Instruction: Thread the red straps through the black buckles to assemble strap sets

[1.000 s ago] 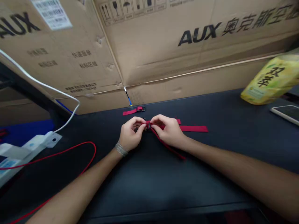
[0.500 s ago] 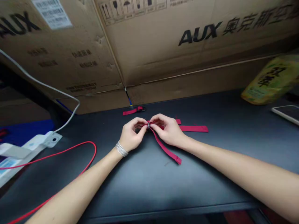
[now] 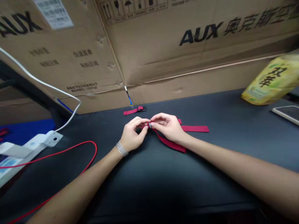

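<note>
Brown cardboard boxes (image 3: 154,56), printed with AUX lettering, stand as a wall along the rear edge of a dark bench (image 3: 144,183). Toward the right end of that edge leans a yellow package (image 3: 271,81) with black characters. At the bench's left side lies a white power strip (image 3: 45,140), a white cable (image 3: 79,101) arching above its near-box end and a red cable (image 3: 96,149) looping beside it toward the front edge.

The left hand (image 3: 132,133) and right hand (image 3: 170,128) meet over the middle of the bench, nearer its rear edge than its front. Each has thumb and fingers pinched on a red strap (image 3: 173,144), the left just beside a small grey buckle (image 3: 150,125), the right at the buckle itself (fingertips hide much of the join). The strap's loose tail trails under the right wrist, toward the front edge.

A phone (image 3: 288,112) lies in front of the yellow package. Behind the right wrist, a flat red strip (image 3: 196,128) points toward the right end. Smaller is a short red strap piece (image 3: 132,111) with a dark ring (image 3: 144,108), near the rear edge. A silvery bracelet (image 3: 121,149) circles the left wrist.
</note>
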`<state>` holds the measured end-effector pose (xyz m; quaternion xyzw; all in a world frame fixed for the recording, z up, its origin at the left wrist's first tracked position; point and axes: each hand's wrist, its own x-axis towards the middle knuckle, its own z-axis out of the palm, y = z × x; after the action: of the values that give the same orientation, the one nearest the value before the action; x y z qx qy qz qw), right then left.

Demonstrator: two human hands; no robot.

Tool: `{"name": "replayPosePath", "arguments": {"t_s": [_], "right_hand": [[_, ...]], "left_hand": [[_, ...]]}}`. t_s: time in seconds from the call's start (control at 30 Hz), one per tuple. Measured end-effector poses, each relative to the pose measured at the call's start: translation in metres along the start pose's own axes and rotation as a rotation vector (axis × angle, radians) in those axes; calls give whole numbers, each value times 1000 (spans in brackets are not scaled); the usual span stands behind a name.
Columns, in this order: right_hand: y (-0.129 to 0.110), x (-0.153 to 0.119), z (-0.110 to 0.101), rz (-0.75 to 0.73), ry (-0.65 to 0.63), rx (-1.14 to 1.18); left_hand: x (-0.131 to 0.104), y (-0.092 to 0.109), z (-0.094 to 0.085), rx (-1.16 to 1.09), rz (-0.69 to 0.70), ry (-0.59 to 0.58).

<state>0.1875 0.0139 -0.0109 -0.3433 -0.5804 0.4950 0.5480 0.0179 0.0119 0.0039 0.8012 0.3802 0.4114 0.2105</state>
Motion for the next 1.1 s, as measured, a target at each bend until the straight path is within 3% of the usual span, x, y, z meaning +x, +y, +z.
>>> {"name": "replayPosePath", "arguments": {"t_s": [0.47,0.6,0.83,1.1], "right_hand": [[-3,-1,1,32,43,-45],[-4,-1,1,66,22,10],[-9,1,2,223,-24,239],[-15,2,1,437,-57,455]], "left_hand": [[-2,2,2,-14,-9,-27],[-1,1,4,-122,-39,-42],[-1,2,3,-264,-87,-137],[-3,4,4,-311,-132,-144]]}}
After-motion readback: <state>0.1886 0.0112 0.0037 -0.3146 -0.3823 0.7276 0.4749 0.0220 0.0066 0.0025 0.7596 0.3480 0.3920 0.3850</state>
